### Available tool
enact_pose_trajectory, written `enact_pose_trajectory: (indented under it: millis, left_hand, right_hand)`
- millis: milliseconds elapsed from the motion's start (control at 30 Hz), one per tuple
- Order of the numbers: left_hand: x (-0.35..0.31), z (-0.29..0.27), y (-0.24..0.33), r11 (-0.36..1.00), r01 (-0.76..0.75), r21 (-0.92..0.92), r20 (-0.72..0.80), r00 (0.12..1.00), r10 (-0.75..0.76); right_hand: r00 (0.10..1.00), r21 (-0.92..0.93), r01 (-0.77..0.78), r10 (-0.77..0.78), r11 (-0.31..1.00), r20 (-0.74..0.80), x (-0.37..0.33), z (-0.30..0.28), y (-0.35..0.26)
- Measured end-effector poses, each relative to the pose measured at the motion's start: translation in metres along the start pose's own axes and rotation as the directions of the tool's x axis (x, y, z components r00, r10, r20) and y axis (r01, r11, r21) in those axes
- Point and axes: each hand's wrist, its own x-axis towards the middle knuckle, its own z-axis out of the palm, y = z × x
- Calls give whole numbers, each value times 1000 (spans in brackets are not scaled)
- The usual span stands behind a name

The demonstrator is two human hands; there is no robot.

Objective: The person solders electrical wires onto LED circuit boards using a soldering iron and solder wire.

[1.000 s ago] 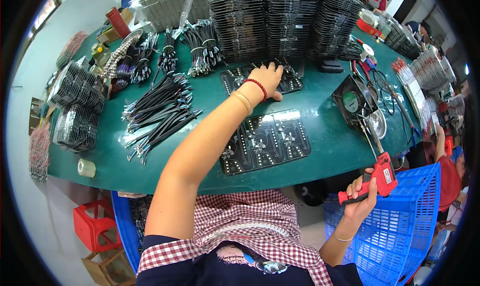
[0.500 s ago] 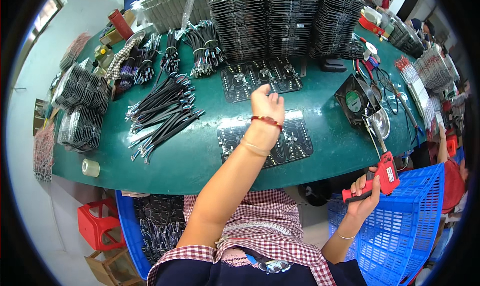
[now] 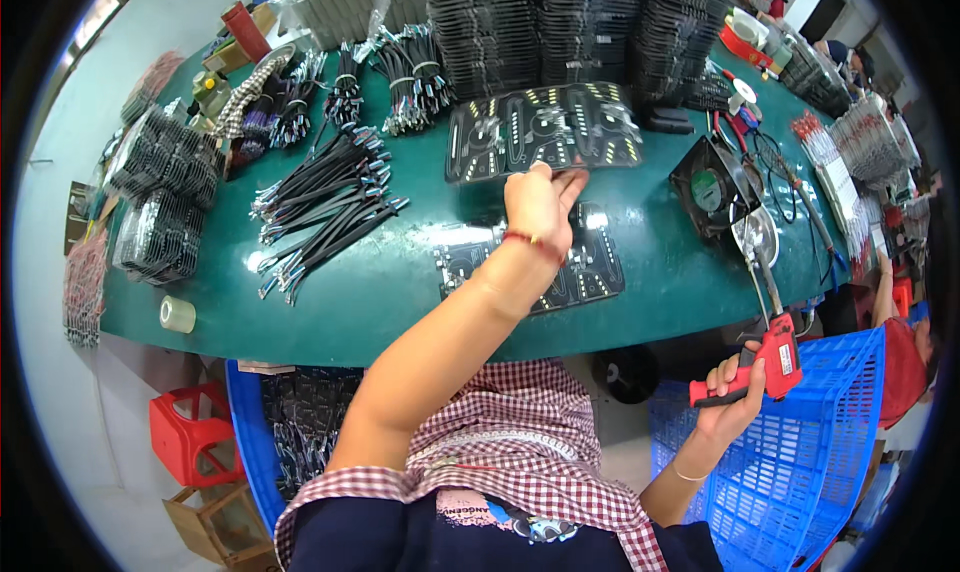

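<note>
I am reaching my left hand out over the round green table, fingers extended and fairly close together, their tips touching the near edge of a flat black circuit panel with rows of pale pads. Whether I am pinching that panel or only resting on its edge, I cannot tell. A thin red bracelet is sitting on the wrist. Under my forearm, nearer to me, a second black circuit panel is lying flat, partly hidden by the arm.

My right hand is hanging off the table's edge to my right, closed firmly around the grip of a red and black pistol-shaped hand tool with a long metal tip, above a blue plastic mesh basket.

To the left of the panels, loose bundles of black cable with bare ends are spreading across the table. Tall stacks of black panels are standing just behind the far panel. A black square cooling fan is propped to the right, and a roll of clear tape is sitting near the left rim. A red plastic stool is standing on the floor below.
</note>
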Motion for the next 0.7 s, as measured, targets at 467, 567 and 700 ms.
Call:
enact_pose_trajectory:
  millis: [467, 567, 700]
  left_hand:
    - [-43, -60, 49, 42, -614, 788, 585, 725, -365]
    - [-58, -72, 26, -82, -655, 751, 602, 731, -323]
    - [-64, -94, 14, -316, -712, 627, 712, 689, -138]
  right_hand:
    - [998, 6, 60, -60, 998, 25, -2, 2, -11]
    - [997, 0, 39, -39, 999, 72, -6, 10, -7]
    - [991, 0, -14, 13, 1000, 129, -12, 21, -2]
